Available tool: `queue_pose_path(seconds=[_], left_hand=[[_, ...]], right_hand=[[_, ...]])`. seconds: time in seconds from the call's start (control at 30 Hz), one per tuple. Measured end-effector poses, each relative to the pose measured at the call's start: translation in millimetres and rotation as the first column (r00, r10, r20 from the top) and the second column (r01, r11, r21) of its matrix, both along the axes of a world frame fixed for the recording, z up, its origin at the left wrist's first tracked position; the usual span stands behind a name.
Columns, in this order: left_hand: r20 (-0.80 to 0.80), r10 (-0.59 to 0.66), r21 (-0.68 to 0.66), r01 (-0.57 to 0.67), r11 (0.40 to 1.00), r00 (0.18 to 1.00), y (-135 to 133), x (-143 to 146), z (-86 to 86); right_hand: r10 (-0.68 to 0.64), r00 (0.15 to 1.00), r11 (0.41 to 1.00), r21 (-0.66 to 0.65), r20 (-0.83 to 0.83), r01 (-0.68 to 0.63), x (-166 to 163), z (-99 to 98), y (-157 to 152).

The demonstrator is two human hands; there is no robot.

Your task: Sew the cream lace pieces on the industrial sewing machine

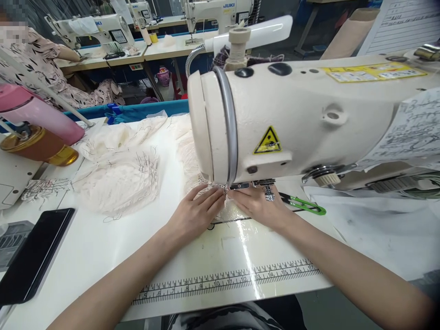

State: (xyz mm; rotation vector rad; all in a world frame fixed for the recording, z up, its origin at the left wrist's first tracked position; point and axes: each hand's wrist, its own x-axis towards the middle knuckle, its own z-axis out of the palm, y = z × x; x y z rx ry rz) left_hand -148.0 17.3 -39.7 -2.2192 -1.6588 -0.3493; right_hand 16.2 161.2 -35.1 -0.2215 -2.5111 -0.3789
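Under the head of a cream sewing machine (295, 114), both my hands rest close together at the needle area. My left hand (199, 208) lies palm down on a strip of pale lace fabric (188, 160), its fingers stretched out and slightly apart. From the other side, my right hand (263, 206) brings its closed fingertips to the fabric's edge; its thumb is hidden. The needle and presser foot are mostly covered by the machine head and my fingers. Green-handled thread snips (307, 205) lie just beyond my right hand, partly behind it.
Left of the fabric lies a heap of pale lace pieces (118, 181) with loose dark threads. A black phone (36, 254), an amber cup (41, 144) and a pink bottle (41, 112) line the left side. A printed ruler (227, 282) runs along the front edge. Across, a person (51, 68) sits by other machines.
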Motion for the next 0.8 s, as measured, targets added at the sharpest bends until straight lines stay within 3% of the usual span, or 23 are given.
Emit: queue_pose_path(seconds=[0.23, 0.57, 0.8], left_hand=[[0.042, 0.005, -0.016, -0.005, 1.000, 0.999, 1, -6, 7.6], [0.024, 0.034, -0.002, -0.034, 0.999, 0.999, 0, -8, 7.4], [-0.063, -0.176, 0.148, 0.184, 0.972, 0.982, -6, -15, 15.3]], right_hand=[[0.178, 0.982, 0.969, -0.183, 0.061, -0.164, 0, -15.6, 0], [0.233, 0.971, 0.940, -0.265, 0.048, -0.213, -4, -17.9, -3], [0.361, 0.930, 0.899, -0.243, -0.061, -0.365, -6, -3.2, -8]])
